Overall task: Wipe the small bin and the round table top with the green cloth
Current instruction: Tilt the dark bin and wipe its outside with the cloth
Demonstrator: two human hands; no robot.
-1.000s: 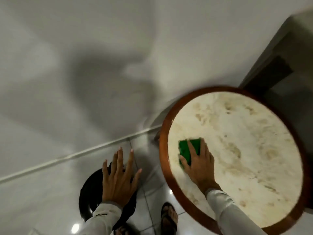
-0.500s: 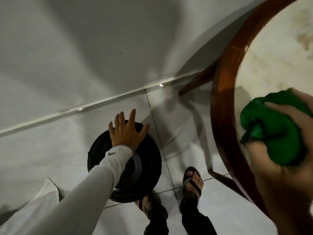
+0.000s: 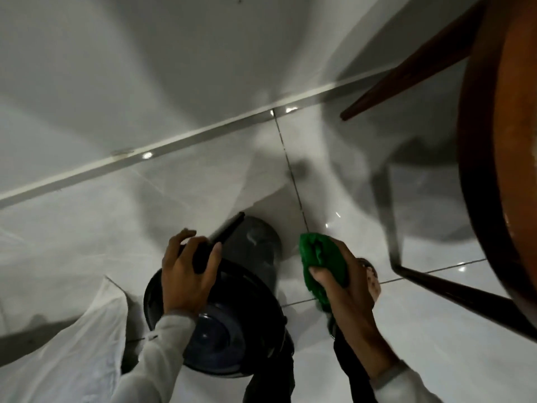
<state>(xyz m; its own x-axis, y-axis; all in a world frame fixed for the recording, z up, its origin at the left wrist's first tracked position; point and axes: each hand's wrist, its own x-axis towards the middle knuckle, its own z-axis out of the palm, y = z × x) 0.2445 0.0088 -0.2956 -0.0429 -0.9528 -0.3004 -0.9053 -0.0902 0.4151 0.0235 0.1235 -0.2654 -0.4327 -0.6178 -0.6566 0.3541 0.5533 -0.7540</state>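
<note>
- Bin, small and dark, is tipped on the floor, its mouth toward the person; left hand clamps its rim.
- Right hand pinches the bunched green cloth just right of the bin's wall, nearer than the table edge.

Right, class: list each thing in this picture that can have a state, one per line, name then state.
small black bin: tipped on its side, mouth towards the camera, gripped at the rim
left hand: closed on the bin's rim
right hand: closed on the green cloth
green cloth: bunched up, held beside the bin, apart from it
round table: standing, only its wooden edge visible
</note>
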